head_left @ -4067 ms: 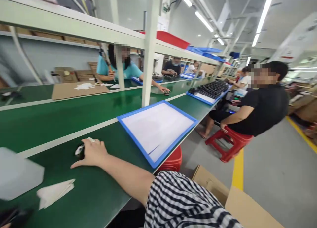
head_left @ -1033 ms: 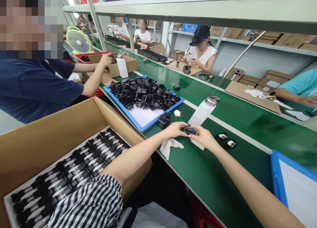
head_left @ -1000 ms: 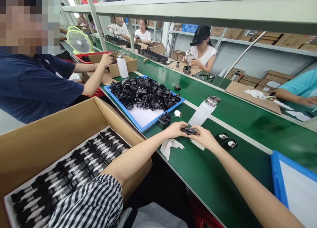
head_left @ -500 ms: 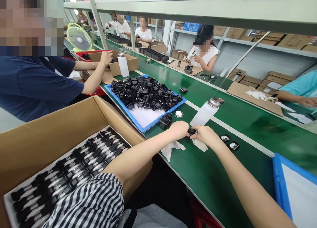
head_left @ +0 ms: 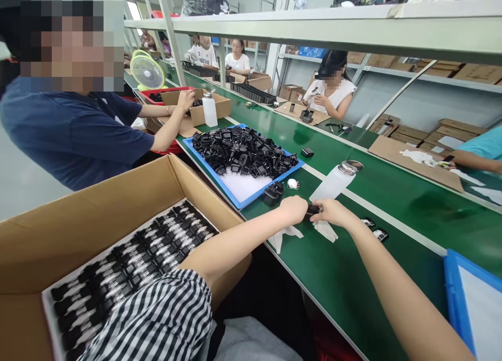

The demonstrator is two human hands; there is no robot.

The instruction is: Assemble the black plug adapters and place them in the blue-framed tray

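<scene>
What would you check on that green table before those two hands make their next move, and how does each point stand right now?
1. Right hand gripping the small black part: ok.
2. Left hand gripping it too: cannot tell; the hand is right at the part, but its fingers are hidden.
3. White bottle free of the right hand: cannot tell; they overlap in this view.
4. Near blue tray stocked: ok, heaped with black pieces.
5. Blue tray at the right fully in view: not ok, the picture's edge cuts it off.
</scene>
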